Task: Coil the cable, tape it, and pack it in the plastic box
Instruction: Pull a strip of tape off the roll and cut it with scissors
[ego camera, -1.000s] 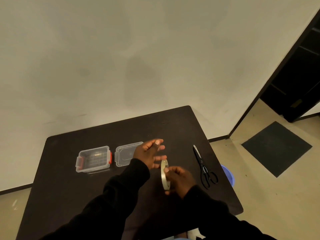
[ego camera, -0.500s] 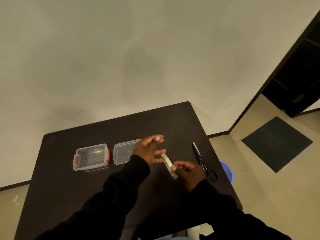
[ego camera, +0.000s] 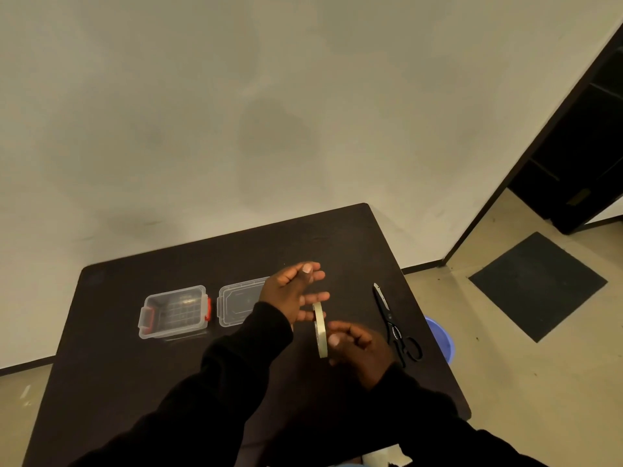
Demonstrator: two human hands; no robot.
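Tape roll (ego camera: 319,330) turned edge-on again; right hand (ego camera: 358,348) grips it, left hand (ego camera: 292,291) spread.

A narrow roll of pale tape (ego camera: 319,330) stands on edge above the dark bench (ego camera: 111,372), seen nearly edge-on and pinched at its lower part by the right hand (ego camera: 360,352), with the spread fingers (ego camera: 315,296) of the left hand (ego camera: 290,293) just beside its top. The clear plastic box (ego camera: 174,311) with red latches sits open and upright on the bench to the left. Its clear lid (ego camera: 237,301) lies flat just beside it, partly hidden behind the left hand.
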